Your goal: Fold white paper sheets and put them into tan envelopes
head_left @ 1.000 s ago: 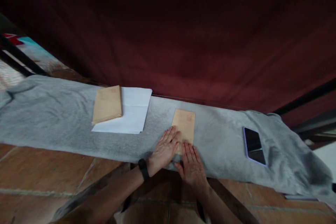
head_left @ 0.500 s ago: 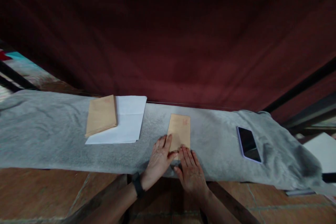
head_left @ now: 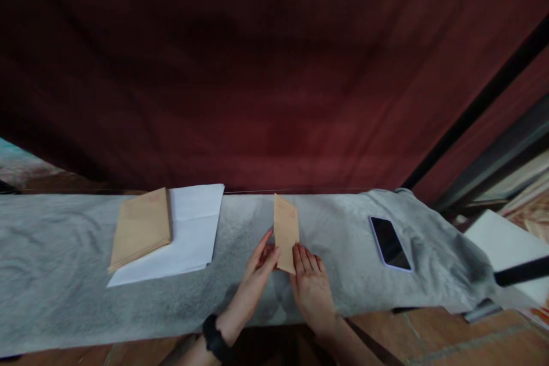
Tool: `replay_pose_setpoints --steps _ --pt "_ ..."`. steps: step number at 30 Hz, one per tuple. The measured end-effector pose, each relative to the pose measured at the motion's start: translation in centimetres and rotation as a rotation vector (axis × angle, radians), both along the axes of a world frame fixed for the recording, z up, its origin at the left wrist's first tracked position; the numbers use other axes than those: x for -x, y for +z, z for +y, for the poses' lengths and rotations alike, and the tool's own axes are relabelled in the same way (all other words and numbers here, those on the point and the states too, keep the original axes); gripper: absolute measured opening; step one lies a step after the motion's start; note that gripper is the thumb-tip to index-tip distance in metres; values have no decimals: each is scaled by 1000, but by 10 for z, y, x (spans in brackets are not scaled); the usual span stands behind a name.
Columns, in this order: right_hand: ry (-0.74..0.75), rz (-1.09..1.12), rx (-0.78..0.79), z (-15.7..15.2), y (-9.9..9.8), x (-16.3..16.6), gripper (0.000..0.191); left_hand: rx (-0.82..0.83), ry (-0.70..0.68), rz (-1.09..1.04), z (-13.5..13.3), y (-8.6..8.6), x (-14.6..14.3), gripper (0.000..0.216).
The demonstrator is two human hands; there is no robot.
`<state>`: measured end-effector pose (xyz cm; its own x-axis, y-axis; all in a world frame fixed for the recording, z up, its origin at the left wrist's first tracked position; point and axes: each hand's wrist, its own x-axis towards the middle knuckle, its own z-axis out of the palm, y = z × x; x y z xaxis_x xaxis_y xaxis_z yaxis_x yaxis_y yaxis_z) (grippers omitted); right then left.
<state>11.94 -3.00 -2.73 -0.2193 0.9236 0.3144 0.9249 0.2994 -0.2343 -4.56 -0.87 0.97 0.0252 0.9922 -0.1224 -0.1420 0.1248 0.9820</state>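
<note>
A tan envelope [head_left: 286, 231] is tilted up off the grey cloth [head_left: 64, 297], standing on edge. My left hand [head_left: 256, 276], with a black band on its wrist, pinches its near left edge. My right hand [head_left: 311, 289] lies flat on the cloth just right of the envelope's near corner, fingers stretched out and touching it. To the left, a stack of tan envelopes [head_left: 140, 227] rests on white sheets of paper [head_left: 189, 240].
A phone [head_left: 389, 243] with a dark screen lies on the cloth to the right. A dark red curtain [head_left: 274, 80] hangs right behind the cloth. A white board [head_left: 506, 243] and a dark bar sit at the far right. Brown tiles show along the near edge.
The envelope lay flat under both hands; now my left hand has lifted its left side so it stands on edge. The view has tipped upward.
</note>
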Motion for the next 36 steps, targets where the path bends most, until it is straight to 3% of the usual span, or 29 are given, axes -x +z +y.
replay_pose_setpoints --steps 3,8,12,16,19,21,25,28,30,32,36 --pt "-49 230 -2 10 8 -9 49 95 -28 -70 -2 5 -5 74" --pt "-29 533 30 10 2 -3 55 239 -197 -243 -9 -3 -14 70" --pt "78 426 24 3 8 1 51 278 -214 -336 -12 -6 -22 62" --pt "171 85 -80 4 19 -9 60 198 -74 -225 -2 -4 -17 52" --pt "229 -121 -84 6 15 -16 67 29 171 5 13 -2 -3 50" --pt "301 -203 -54 3 8 -17 67 -141 264 305 22 -1 7 47" --pt "365 -225 10 -5 3 -18 64 -502 67 1074 29 3 20 43" --pt "414 -234 83 -7 9 -19 59 -512 130 1466 30 3 24 45" --pt "441 -232 138 -7 13 -19 56 -414 108 1553 33 -3 26 47" --pt "452 -202 170 -7 14 -19 55 -393 -13 1562 37 -13 25 48" --pt "448 -111 156 -13 7 -19 64 -610 -301 1488 43 -34 14 48"
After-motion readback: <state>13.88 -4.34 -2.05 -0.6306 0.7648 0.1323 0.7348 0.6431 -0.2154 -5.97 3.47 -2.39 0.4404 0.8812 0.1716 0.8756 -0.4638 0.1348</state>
